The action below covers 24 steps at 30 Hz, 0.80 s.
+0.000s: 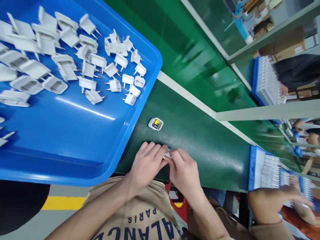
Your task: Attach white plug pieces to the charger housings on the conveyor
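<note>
My left hand point(148, 164) and my right hand point(185, 170) meet above the green bench near its front edge. Both are closed, pinching a small white plastic piece point(167, 153) between them. Fingers cover most of this piece, so its exact kind does not show. Just beyond the hands, a white charger housing point(150, 123) lies on the bench, its open end showing a yellow and black component inside. To the left, a large blue tray point(87, 140) holds many loose white plug shells with metal pins, such as one plug shell point(128, 79) near the tray's right side.
A pale metal rail point(185, 88) crosses behind the bench point(212, 160). At the right, a co-worker's arm point(268, 203) reaches over a blue tray point(253, 166) of white parts. Another person's sleeve point(297, 71) is beside a filled tray point(267, 78) across the divider.
</note>
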{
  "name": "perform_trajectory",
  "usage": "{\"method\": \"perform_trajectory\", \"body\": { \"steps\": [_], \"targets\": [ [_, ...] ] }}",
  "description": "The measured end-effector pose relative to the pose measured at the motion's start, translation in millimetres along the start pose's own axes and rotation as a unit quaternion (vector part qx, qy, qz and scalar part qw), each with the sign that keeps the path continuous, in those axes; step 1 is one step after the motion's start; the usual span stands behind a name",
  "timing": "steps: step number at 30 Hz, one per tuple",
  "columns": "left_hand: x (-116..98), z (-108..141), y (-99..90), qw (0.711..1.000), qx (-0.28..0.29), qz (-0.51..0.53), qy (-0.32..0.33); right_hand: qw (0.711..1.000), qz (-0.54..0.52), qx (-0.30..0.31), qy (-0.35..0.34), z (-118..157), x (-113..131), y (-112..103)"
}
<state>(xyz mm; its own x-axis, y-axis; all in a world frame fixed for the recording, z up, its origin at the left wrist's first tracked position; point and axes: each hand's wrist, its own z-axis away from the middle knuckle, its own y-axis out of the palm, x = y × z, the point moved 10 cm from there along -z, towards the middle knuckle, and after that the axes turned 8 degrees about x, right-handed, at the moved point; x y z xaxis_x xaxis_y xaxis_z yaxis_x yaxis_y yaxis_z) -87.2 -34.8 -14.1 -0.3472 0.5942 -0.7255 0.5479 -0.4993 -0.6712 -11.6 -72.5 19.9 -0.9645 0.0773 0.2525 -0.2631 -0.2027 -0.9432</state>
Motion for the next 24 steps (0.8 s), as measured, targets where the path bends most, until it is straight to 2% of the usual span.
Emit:
{"method": "perform_trajectory", "body": {
  "steps": [4, 10, 14, 19, 22, 24],
  "targets": [
    [9.0, 2.4, 6.0, 0.996, 0.050, 0.053, -0.047, 1.000, 0.012, 0.006, 0.006, -2.0, 2.9, -0.1],
    [10.9, 2.6, -7.4, 0.991, 0.079, 0.103, -0.031, 0.998, -0.061, 0.008, -0.024, 0.6, -3.9, -6.9],
    [15.8, -1.0, -8.3, 0.985, 0.089, 0.142, -0.045, 0.990, -0.134, 0.013, -0.051, 2.8, -11.5, -13.8],
    [18.6, -5.6, -5.1, 0.972, 0.085, 0.193, -0.101, 0.973, -0.219, -0.051, -0.048, 13.7, -30.9, -15.7],
    [23.1, -6.8, -2.1, 0.959, 0.088, 0.217, -0.161, 0.959, -0.266, -0.086, -0.042, 21.2, -40.8, -7.3],
    [23.4, -8.7, -1.5, 0.954, 0.092, 0.221, -0.179, 0.949, -0.297, -0.099, -0.046, 24.2, -42.8, -2.5]
  ]
}}
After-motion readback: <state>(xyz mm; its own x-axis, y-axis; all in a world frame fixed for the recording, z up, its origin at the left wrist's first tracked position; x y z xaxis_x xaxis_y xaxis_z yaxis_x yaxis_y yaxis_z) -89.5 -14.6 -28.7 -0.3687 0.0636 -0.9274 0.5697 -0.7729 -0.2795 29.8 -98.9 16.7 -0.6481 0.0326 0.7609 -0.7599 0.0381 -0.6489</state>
